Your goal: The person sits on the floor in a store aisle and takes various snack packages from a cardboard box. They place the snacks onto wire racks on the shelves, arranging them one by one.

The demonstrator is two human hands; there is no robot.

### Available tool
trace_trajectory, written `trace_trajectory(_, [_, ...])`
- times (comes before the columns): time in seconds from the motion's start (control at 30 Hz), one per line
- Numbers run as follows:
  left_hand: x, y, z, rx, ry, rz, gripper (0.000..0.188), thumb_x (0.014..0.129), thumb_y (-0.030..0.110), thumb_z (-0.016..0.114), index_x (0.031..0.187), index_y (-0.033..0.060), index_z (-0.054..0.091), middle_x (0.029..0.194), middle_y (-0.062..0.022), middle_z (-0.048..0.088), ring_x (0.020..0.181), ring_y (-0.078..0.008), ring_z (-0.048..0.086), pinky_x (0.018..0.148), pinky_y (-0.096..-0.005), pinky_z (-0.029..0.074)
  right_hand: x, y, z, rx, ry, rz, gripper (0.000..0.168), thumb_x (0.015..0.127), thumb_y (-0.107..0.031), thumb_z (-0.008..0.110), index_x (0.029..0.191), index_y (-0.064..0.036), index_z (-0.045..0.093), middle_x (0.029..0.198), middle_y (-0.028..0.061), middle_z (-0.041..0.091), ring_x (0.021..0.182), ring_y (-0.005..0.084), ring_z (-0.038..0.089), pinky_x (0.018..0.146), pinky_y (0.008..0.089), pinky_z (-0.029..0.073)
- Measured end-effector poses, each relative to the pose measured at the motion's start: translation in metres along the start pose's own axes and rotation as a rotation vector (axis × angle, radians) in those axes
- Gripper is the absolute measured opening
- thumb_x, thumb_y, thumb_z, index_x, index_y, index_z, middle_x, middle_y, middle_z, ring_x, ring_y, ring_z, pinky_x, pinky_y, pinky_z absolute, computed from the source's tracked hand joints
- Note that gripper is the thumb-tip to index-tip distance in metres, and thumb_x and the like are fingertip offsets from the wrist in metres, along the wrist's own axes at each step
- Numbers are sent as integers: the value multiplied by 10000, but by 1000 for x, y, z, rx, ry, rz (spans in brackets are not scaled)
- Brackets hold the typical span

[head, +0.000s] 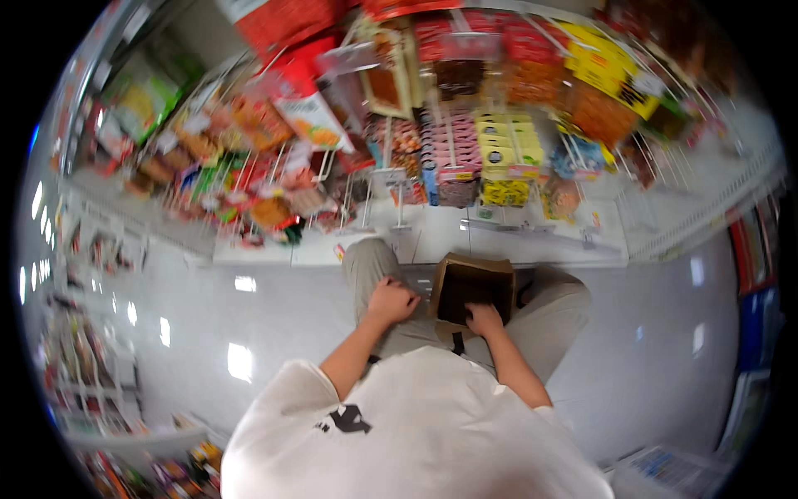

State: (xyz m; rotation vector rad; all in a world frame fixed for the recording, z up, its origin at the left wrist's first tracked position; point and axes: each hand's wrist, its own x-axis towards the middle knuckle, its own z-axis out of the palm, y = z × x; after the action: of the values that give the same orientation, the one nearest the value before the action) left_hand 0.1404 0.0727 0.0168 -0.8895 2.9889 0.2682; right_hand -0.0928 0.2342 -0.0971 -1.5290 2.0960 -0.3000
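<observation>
An open cardboard box [444, 293] stands between my bent legs, its dark inside facing up at me. My right hand [485, 320] is at the box's near edge, with curled fingers over the opening. Whether those fingers grip the cardboard or hold something is too blurred to tell. On my left thigh, just below the knee of the khaki trousers [372, 262], rests my left hand [393, 301]. Its fingers are curled in and no object shows in them. The bottom of the box is too dark to make out.
Ahead, packaged snacks hang on wire hooks, including pink packets [458, 140], yellow packets [508, 140] and a red-and-white bag [313, 121]. Below them runs a white base shelf [555, 243]. Another stocked rack [93, 387] stands left on the shiny floor [299, 312]; a blue object [757, 327] is right.
</observation>
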Motion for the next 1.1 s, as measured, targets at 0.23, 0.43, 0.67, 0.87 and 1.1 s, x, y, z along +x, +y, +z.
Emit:
trace_trajectory(0.23, [-35,7,-3,-370,222,-87,164,873,195,611,924,84,721,983,-88,706,1037,-297,613,1024,-429,380,-26,16,40,-87,-591,220,453,888,-144,584,1338,-197,566,1363,96,557,1248,272,539,1022,444,432])
trace_trajectory(0.43, [-27,2,9,-341,364,-158,422,911,182,574,1302,33,519,1388,-192,493,1281,-405,432,1079,-454,335,-26,53,94,-39,-436,334,290,925,-143,539,1165,-179,697,1205,64,666,1117,265,633,845,439,538])
trace_trajectory(0.67, [26,-25,-75,-459,156,-494,391,950,260,533,1257,20,563,1344,-213,528,1260,-364,465,1081,-437,334,-34,61,32,-74,-379,259,212,883,-162,572,970,-162,765,991,29,734,957,241,698,690,439,554])
trace_trajectory(0.87, [252,86,-332,-187,155,-96,389,950,270,536,1246,19,572,1329,-213,538,1245,-350,477,1068,-431,346,-118,82,-95,28,-303,455,225,895,-167,561,989,-152,765,1054,37,726,969,235,687,705,439,532])
trace_trajectory(1.1, [425,321,-518,-268,333,249,388,950,282,539,1232,19,582,1311,-213,550,1228,-335,491,1053,-425,359,-261,131,-234,326,141,805,198,866,-201,564,921,-182,753,923,18,729,922,273,689,708,464,523])
